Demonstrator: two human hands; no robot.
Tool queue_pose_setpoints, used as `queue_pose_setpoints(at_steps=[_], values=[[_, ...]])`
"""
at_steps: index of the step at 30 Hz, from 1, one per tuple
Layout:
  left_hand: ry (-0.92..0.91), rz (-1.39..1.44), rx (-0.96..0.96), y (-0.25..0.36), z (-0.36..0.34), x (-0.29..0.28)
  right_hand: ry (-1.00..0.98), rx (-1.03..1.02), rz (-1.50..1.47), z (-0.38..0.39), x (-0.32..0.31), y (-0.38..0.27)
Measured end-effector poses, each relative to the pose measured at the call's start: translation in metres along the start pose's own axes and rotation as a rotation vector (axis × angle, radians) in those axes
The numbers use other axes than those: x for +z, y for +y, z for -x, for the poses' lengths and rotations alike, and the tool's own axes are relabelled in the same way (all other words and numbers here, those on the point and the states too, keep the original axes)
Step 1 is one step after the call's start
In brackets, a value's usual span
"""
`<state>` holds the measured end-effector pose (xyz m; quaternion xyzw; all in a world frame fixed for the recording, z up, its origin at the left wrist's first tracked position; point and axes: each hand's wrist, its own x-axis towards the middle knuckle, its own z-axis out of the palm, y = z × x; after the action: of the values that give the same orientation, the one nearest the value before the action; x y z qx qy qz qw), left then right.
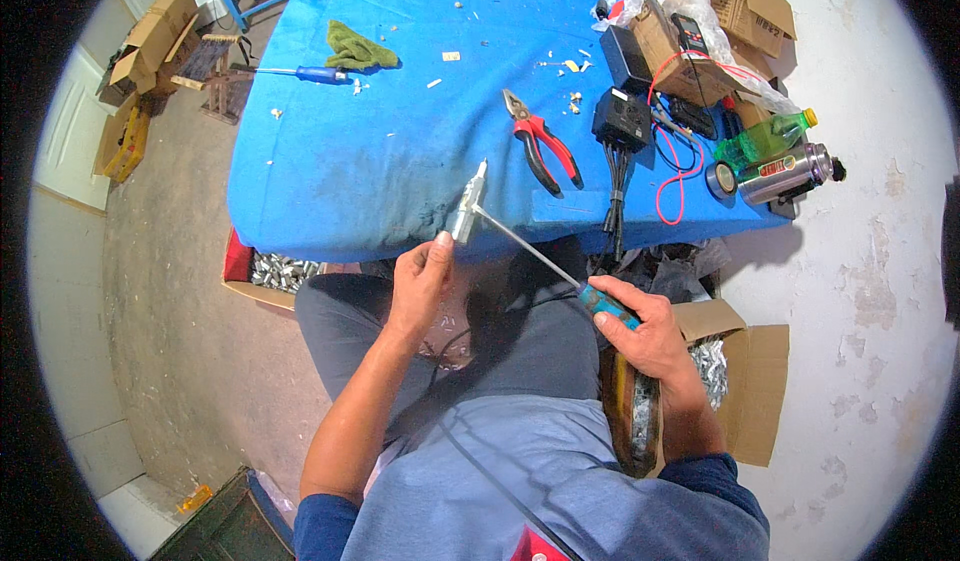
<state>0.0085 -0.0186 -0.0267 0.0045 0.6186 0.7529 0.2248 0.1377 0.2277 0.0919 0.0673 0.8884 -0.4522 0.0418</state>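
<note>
My left hand [422, 279] is closed, thumb and fingers pinching the lower end of a slim silvery metal part [466, 211] with a narrow pointed tip. The part is held tilted upward over the table's near edge. My right hand [648, 333] grips a screwdriver [530, 251] by its teal and dark handle. The shaft runs up and left, and its end meets the side of the metal part; whether it is inside a hole there I cannot tell. Beyond the part, red and black pliers [533, 129] lie on the blue-covered table [330, 176].
On the table are a blue-handled screwdriver [322, 75], green cloths [358, 49] and white scraps. Black adapters [622, 119], cables, a green bottle [765, 141] and a steel flask [785, 173] crowd the right. Boxes of metal parts [285, 272] stand below, left and right [755, 391].
</note>
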Motion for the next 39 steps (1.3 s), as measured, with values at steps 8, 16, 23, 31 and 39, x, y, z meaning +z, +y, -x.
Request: queue_pose_setpoints(at_steps=[8, 16, 23, 31, 39], values=[[0.057, 0.191, -0.086, 0.003, -0.004, -0.003, 0.008, -0.039, 0.006, 0.002, 0.005, -0.001], [0.068, 0.238, -0.1, 0.002, -0.005, -0.003, -0.009, -0.123, 0.089, -0.001, 0.004, 0.0], [0.079, 0.228, -0.106, 0.0, -0.006, -0.005, -0.013, -0.178, 0.158, -0.008, 0.002, -0.005], [0.073, 0.232, -0.098, -0.001, -0.007, -0.005, -0.095, -0.216, 0.402, -0.021, -0.018, -0.037], [0.061, 0.304, -0.1, -0.006, -0.009, -0.003, -0.177, -0.286, 0.505, -0.042, -0.034, -0.061]])
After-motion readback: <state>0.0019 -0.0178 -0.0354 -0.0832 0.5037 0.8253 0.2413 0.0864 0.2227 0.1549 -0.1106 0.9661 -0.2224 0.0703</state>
